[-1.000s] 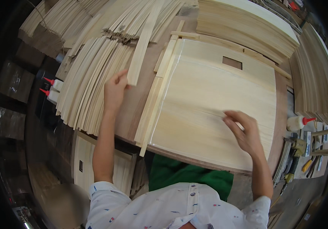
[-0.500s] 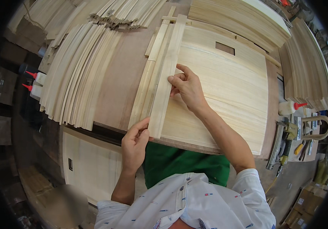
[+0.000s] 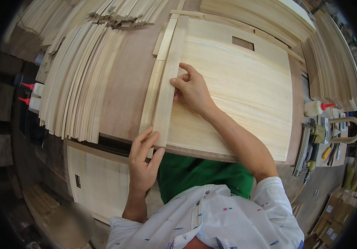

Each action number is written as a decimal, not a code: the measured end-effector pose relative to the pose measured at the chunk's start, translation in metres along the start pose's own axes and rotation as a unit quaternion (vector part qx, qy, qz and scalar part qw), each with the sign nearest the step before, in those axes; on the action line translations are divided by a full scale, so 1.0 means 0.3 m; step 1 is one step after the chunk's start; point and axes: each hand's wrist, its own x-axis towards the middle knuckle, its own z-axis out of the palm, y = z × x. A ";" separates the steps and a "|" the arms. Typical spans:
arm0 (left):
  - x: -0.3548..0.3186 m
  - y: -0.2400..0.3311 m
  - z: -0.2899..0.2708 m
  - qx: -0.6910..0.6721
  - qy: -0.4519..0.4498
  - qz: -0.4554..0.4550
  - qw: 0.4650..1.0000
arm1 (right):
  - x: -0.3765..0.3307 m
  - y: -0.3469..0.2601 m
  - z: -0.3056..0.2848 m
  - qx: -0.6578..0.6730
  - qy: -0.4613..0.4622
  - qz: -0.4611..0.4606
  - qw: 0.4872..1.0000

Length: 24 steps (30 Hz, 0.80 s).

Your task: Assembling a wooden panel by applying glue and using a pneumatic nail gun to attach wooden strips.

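Observation:
A long pale wooden strip point(image 3: 167, 101) lies along the left edge of a wide wooden panel point(image 3: 228, 108), which has a small rectangular cutout near its far side. My right hand point(image 3: 193, 89) grips the strip's right edge near the middle, thumb on top and index finger stretched along the edge. At the near end, my left hand point(image 3: 144, 159) steadies the same strip, fingertips on its top and left side, thumb against its end. Narrow guide battens point(image 3: 150, 95) run just left of the strip; another batten point(image 3: 228, 23) crosses behind the panel.
Stacked thin wooden strips point(image 3: 77, 83) cover the table's left side. More boards are piled at the back point(image 3: 261, 18) and right point(image 3: 336, 62). A red-tipped glue bottle point(image 3: 313, 108) and a nail gun point(image 3: 311, 143) sit at right. Another panel point(image 3: 99, 178) stands below the table at left.
The strip has moved left and lowered against the battens, its far end now by the cross batten. Both hands moved with it, and the left fingers have spread over the near end.

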 end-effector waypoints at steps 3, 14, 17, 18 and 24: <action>-0.004 -0.020 -0.006 0.053 0.023 0.014 0.998 | 0.000 -0.008 0.016 -0.025 -0.005 0.023 0.999; 0.022 -0.087 -0.011 0.175 0.029 0.063 0.982 | -0.183 -0.201 -0.102 -0.209 -0.019 -0.068 0.975; 0.024 -0.100 -0.001 0.165 0.017 0.051 0.985 | -0.341 -0.285 -0.252 -0.221 0.056 -0.085 0.970; 0.025 -0.098 0.002 0.190 0.018 0.053 0.980 | -0.383 -0.284 -0.313 -0.241 0.088 -0.090 0.962; 0.090 -0.024 -0.011 0.256 -0.048 0.065 0.963 | -0.679 -0.248 -0.814 -0.377 0.327 -0.037 0.866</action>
